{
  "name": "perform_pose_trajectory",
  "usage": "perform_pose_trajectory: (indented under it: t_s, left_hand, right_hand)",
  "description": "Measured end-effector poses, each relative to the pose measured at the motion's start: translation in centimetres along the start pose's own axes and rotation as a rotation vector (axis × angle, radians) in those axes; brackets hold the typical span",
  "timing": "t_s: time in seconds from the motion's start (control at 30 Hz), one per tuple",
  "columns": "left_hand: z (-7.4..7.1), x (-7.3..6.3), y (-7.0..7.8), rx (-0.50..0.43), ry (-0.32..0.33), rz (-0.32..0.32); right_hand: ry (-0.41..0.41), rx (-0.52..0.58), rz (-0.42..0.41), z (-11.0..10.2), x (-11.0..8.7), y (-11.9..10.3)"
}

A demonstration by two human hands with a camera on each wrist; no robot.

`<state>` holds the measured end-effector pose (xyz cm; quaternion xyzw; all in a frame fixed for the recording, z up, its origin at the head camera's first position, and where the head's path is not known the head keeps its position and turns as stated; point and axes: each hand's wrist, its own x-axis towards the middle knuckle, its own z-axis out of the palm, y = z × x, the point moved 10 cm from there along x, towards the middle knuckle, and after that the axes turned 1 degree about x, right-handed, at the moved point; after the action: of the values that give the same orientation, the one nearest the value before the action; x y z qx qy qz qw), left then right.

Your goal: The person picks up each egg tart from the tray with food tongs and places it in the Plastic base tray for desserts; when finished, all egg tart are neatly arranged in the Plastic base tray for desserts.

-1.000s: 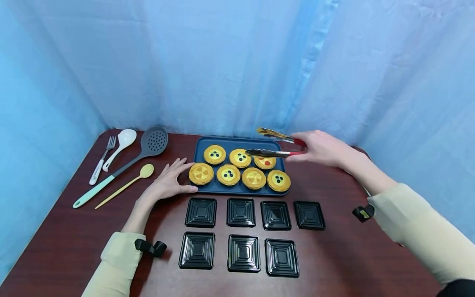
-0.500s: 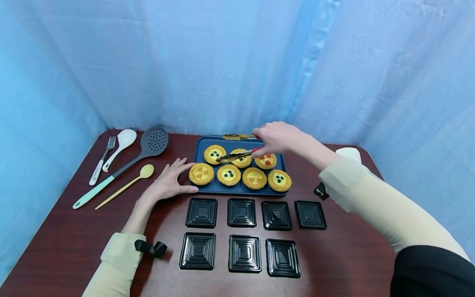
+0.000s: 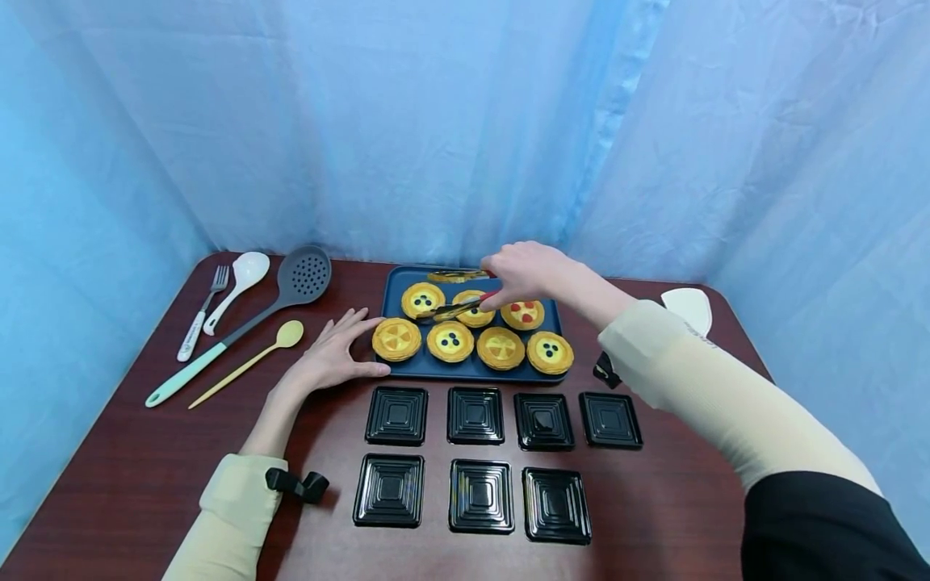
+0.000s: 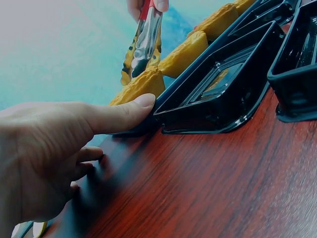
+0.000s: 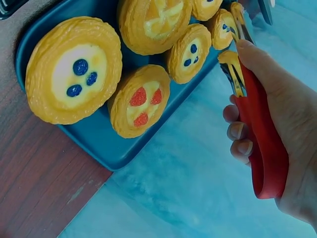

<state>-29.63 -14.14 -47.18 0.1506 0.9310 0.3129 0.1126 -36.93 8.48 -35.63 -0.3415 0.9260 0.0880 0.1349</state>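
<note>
The wooden table (image 3: 676,500) extends beneath both my hands, dark red-brown and glossy. The blue tray (image 3: 436,369) lies under my right hand (image 3: 526,270) and directly right of my left hand (image 3: 330,355); its rim is raised, its corners rounded. Left of my left hand lies a grey skimmer (image 3: 303,275) with a mint handle. My right hand grips the tongs (image 5: 265,141): red handles, bright metal arms, scalloped tips showing gold. The arms stand apart over the tray's rear row, left of my right hand; whether a tip touches pastry I cannot tell. My left hand holds nothing; its fingers are spread, thumb at the tray's near left corner. Seven square black containers (image 3: 476,415) sit nearer me than either grip, in rows of four and three. Seven tarts (image 3: 450,341) rest on the tray, crusts golden and ridged, fillings pale yellow. Four bear dark blue berries (image 5: 80,67), two bear yellow wedges (image 5: 161,20), and one, just on the near side of my right hand, bears red pieces (image 5: 137,97).
</note>
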Motion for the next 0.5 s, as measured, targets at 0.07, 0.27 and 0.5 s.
perform_pose_trajectory:
  t_s: [0.07, 0.27, 0.5]
  left_hand:
    - [-0.05, -0.05, -0.02, 0.001, 0.002, -0.002]
    - [0.02, -0.14, 0.06, -0.002, -0.001, -0.006]
    - [0.04, -0.07, 0.11, -0.001, 0.001, -0.012]
  right_hand:
    - [0.002, 0.009, -0.002, 0.05, 0.15, -0.13]
    - [-0.013, 0.012, 0.004, 0.36, 0.45, -0.37]
    - [-0.015, 0.006, 0.0, 0.55, 0.52, -0.46]
